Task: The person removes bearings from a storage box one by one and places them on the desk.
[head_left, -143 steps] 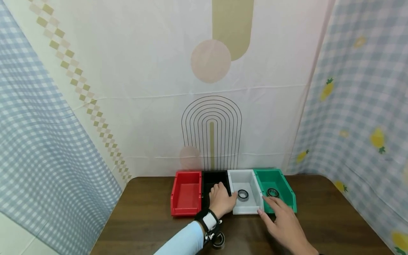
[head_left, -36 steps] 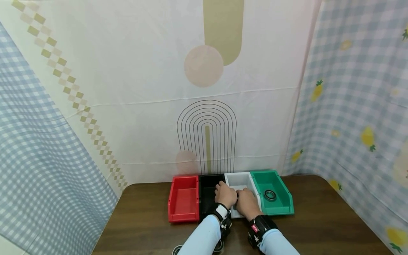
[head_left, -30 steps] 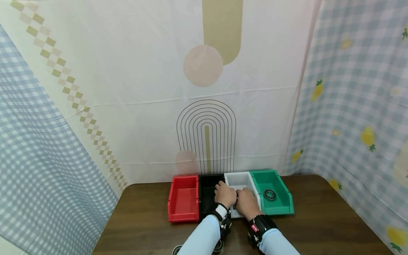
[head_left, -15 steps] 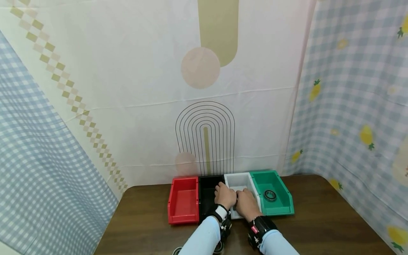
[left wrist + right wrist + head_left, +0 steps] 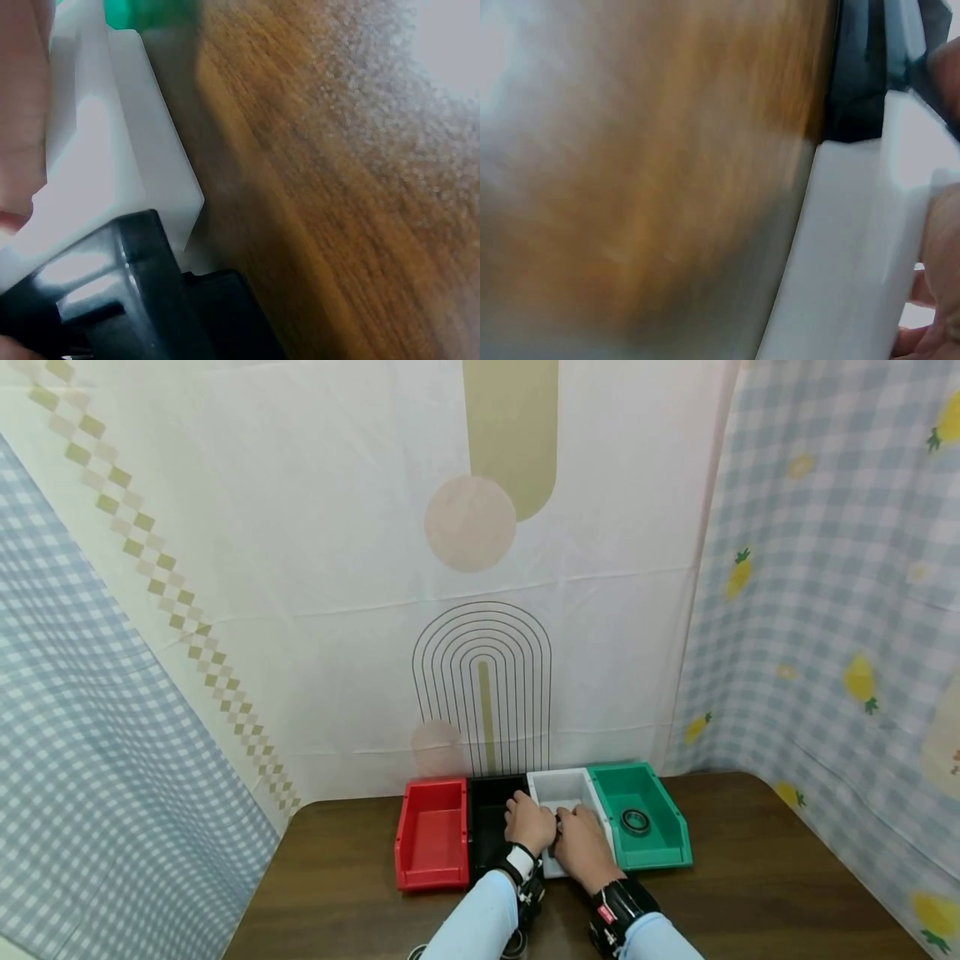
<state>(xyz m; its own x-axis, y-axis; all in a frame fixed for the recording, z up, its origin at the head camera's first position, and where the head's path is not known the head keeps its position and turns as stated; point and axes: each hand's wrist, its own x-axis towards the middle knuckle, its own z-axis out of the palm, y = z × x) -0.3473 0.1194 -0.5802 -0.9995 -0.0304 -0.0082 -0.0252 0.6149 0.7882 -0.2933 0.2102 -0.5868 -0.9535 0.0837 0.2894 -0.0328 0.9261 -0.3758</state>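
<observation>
In the head view, my left hand [image 5: 529, 823] and right hand [image 5: 583, 848] meet over the white bin [image 5: 558, 782]. Between them shows the dark edge of a bearing [image 5: 557, 829], pinched from both sides; the hands cover most of it. Some left fingers reach across the black bin [image 5: 491, 795] on the left. The right hand's curled fingers [image 5: 939, 259] appear beside the white wall in the right wrist view. Part of the left hand fills the upper left of the left wrist view, inside the white bin.
A second bearing [image 5: 635, 832] lies in the green bin [image 5: 670, 839] at the right. The red bin [image 5: 437, 822] ends the row at the left. Two more bearings sit on the wooden table [image 5: 337, 877] near the left forearm, partly hidden. A patterned cloth hangs behind.
Since the oldest frame, my right hand has moved left from the green bin's front to join the left, and the bearing in the white bin is now between them. Lately the right wrist lowered slightly.
</observation>
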